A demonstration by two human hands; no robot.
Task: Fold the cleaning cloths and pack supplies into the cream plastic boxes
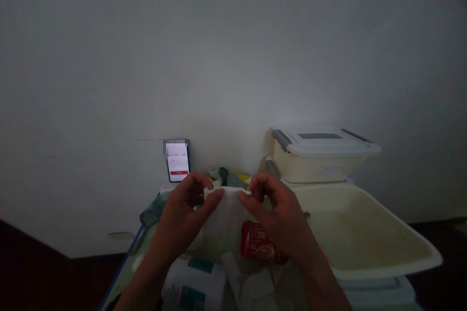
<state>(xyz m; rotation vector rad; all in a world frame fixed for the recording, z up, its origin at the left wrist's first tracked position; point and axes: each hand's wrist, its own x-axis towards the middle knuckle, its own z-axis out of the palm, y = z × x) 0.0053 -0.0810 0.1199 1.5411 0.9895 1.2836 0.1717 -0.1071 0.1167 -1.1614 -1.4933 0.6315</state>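
Note:
Both my hands pinch the top edge of a thin, whitish, see-through sheet [226, 214], with its lower part hanging between them. Whether it is a bag or a single layer, I cannot tell. My left hand [193, 206] grips its left corner between thumb and fingers. At the right corner, my right hand [272, 201] does the same. Just below my right hand a red can-like packet [257, 243] lies on its side, partly covered by the wrist. A white and green package [197, 282] is near my left forearm, beside several pale pieces [257, 284].
A phone [178, 161] showing a timer leans against the wall at the back. To the right sits a large cream basin [394, 272], with a lidded storage box [314, 165] behind it. Grey-green cloth [153, 211] lies at the table's left edge.

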